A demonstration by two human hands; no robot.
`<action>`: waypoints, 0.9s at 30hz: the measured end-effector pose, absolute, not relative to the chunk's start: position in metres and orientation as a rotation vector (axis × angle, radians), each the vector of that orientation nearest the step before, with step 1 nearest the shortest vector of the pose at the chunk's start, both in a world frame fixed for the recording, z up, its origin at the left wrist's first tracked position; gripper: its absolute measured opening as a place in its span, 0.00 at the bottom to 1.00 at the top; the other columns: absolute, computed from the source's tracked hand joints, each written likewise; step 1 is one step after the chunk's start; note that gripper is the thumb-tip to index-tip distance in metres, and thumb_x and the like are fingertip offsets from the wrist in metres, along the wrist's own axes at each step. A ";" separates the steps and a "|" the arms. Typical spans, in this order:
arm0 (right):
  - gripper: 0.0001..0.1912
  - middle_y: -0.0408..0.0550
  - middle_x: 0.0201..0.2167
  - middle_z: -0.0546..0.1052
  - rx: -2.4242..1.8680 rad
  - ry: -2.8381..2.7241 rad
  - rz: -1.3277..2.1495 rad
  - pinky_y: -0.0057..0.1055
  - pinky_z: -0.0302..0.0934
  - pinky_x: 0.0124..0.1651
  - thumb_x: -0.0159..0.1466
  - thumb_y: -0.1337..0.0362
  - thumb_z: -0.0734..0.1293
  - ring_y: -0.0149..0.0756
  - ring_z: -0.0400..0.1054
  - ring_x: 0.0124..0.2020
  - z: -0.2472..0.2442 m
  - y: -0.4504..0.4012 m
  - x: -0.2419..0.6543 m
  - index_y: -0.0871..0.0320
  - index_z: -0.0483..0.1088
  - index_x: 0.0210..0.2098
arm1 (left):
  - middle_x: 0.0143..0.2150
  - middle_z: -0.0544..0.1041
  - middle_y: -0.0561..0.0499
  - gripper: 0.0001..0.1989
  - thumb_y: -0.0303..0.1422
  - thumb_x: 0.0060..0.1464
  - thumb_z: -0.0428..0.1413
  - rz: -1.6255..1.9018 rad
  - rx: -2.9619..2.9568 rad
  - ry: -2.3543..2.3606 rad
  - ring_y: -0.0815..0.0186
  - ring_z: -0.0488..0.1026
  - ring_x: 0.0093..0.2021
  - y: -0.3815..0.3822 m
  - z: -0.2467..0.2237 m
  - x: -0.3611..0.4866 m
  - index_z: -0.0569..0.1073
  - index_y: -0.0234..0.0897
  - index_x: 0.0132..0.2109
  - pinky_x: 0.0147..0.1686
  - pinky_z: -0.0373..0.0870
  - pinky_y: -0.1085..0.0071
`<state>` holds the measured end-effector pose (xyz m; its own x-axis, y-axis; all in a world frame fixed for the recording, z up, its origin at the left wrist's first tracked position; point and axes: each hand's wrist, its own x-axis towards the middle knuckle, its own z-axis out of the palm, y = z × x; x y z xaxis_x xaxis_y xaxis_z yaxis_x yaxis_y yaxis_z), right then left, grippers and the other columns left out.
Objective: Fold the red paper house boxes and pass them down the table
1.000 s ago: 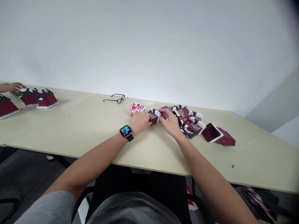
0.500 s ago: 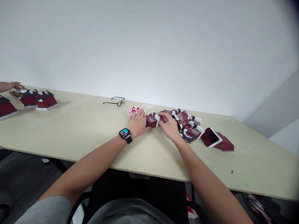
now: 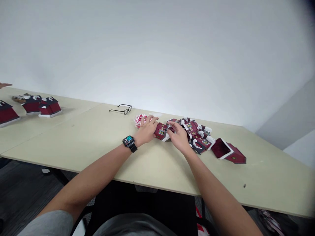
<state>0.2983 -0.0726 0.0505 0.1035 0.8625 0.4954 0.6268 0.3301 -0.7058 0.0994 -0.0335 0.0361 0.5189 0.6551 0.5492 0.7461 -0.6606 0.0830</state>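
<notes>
A small dark red model house (image 3: 161, 131) with yellow windows and a white rim lies on its side on the table, between my hands. My left hand (image 3: 147, 131), a watch on its wrist, grips the left end of this house. The fingers of my right hand (image 3: 179, 138) are bent around the white-rimmed right end, and their tips are partly hidden. Just behind my left hand is a crumpled red-and-white wrapper (image 3: 139, 120). Beyond my right hand lies a pile of similar model houses (image 3: 193, 127).
Another house (image 3: 232, 154) lies on its side at the right, its hollow end facing left. Black eyeglasses (image 3: 125, 110) rest near the wall. At the far left stand several red houses (image 3: 50, 107), and another person's hand (image 3: 5, 85) shows at the edge.
The house between my hands has turned, so more of its windowed wall faces up. My left fingers have shifted over it. The other person's hand has drawn back to the left.
</notes>
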 end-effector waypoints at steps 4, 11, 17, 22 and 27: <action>0.25 0.52 0.59 0.76 -1.368 -1.612 0.236 0.49 0.61 0.72 0.60 0.58 0.67 0.45 0.70 0.61 0.052 -0.074 0.298 0.57 0.76 0.56 | 0.77 0.59 0.45 0.35 0.15 0.57 0.44 -0.835 -2.477 -1.068 0.52 0.53 0.77 -0.032 0.041 0.095 0.68 0.41 0.68 0.72 0.55 0.42; 0.45 0.57 0.69 0.67 -1.267 -1.656 0.417 0.46 0.59 0.76 0.60 0.49 0.74 0.45 0.65 0.71 0.048 -0.075 0.298 0.56 0.61 0.72 | 0.79 0.55 0.52 0.33 0.17 0.64 0.42 -0.851 -2.395 -0.915 0.55 0.53 0.78 -0.031 0.052 0.084 0.69 0.51 0.68 0.72 0.55 0.47; 0.53 0.58 0.72 0.64 -1.280 -1.609 0.448 0.48 0.58 0.77 0.58 0.46 0.76 0.46 0.63 0.73 0.053 -0.078 0.298 0.55 0.56 0.75 | 0.78 0.58 0.51 0.25 0.27 0.70 0.46 -0.992 -2.386 -0.882 0.56 0.55 0.76 -0.027 0.057 0.072 0.71 0.53 0.67 0.73 0.56 0.50; 0.50 0.61 0.67 0.70 -1.376 -1.660 0.473 0.52 0.64 0.72 0.58 0.51 0.77 0.49 0.69 0.67 0.053 -0.079 0.298 0.57 0.58 0.74 | 0.72 0.68 0.48 0.18 0.27 0.70 0.46 -1.132 -2.378 -0.885 0.61 0.64 0.71 -0.020 0.058 0.070 0.77 0.44 0.57 0.70 0.64 0.56; 0.41 0.56 0.65 0.72 -1.397 -1.762 0.427 0.50 0.67 0.69 0.58 0.58 0.75 0.45 0.72 0.64 0.048 -0.076 0.299 0.56 0.64 0.70 | 0.66 0.74 0.45 0.18 0.34 0.71 0.51 -1.189 -2.464 -0.886 0.61 0.69 0.65 -0.012 0.052 0.077 0.74 0.39 0.63 0.67 0.67 0.60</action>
